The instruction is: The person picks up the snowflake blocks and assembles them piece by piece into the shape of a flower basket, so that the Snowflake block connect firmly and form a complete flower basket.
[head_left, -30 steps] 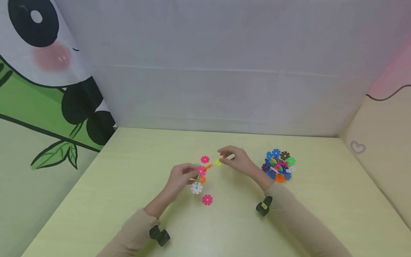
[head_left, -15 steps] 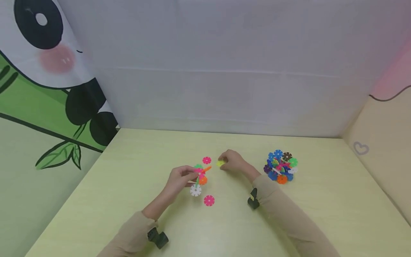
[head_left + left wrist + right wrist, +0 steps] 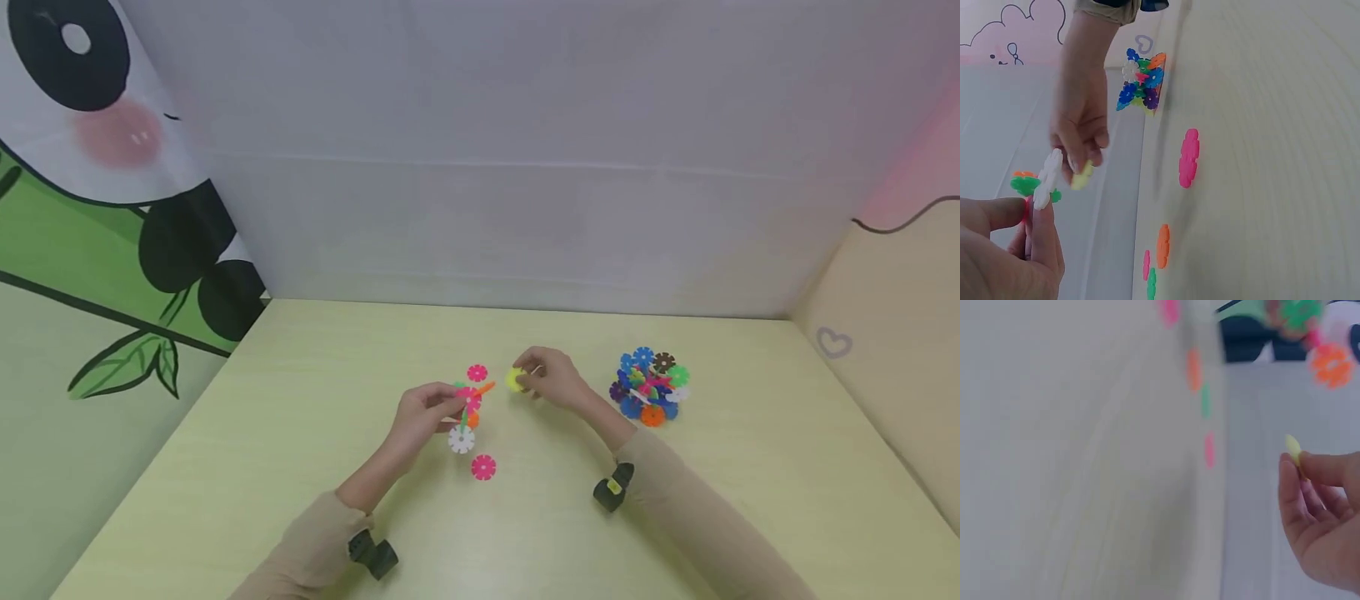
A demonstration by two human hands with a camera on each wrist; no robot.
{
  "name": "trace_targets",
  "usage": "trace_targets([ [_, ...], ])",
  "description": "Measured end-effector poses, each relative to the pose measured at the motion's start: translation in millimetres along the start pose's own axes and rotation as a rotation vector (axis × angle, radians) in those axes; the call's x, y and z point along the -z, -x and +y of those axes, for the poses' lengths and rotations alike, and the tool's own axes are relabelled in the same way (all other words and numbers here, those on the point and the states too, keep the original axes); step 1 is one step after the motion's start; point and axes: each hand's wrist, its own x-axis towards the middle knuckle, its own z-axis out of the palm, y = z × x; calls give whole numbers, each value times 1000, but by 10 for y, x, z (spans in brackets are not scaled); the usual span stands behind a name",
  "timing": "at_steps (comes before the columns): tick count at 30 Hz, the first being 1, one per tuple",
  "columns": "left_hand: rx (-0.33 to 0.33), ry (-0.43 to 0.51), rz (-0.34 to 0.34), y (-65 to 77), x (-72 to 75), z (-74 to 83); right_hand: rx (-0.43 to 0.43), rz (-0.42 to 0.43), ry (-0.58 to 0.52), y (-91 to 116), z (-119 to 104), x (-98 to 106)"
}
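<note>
My left hand (image 3: 422, 415) pinches a small joined cluster of notched plastic snowflake discs between thumb and fingers. In it are a pink disc (image 3: 470, 399), an orange disc seen edge-on (image 3: 487, 388), a green disc (image 3: 1025, 185) and a white disc (image 3: 1049, 179). To the right of the cluster, my right hand (image 3: 557, 381) pinches a yellow snowflake disc (image 3: 515, 380) between thumb and fingertips. A gap separates the yellow disc from the cluster in the head view. Fingers cover part of the pink disc.
Loose on the table lie a pink disc (image 3: 477, 372) behind the cluster, an orange disc (image 3: 473, 420), a green disc (image 3: 1152, 284) and another pink disc (image 3: 483, 467) nearer the front. A mixed pile of discs (image 3: 649, 388) stands at the right, beside my right forearm.
The right hand has dipped slightly, come back up and turned the yellow disc so more of its face shows. My left hand keeps the cluster almost in place.
</note>
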Motion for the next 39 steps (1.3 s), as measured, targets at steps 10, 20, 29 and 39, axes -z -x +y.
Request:
trace_targets([
  [10,-66,20,8,-10,-72,8,-14,117,-307,340,-350,17],
  [20,-97,-12,-3,-16,-108,1,1,136,-300,363,-352,-24],
  [29,-118,-33,4,-13,-126,0,22,98,-254,367,-321,-35],
  [39,-182,-82,26,47,-192,-39,22,131,-221,452,-330,-54],
])
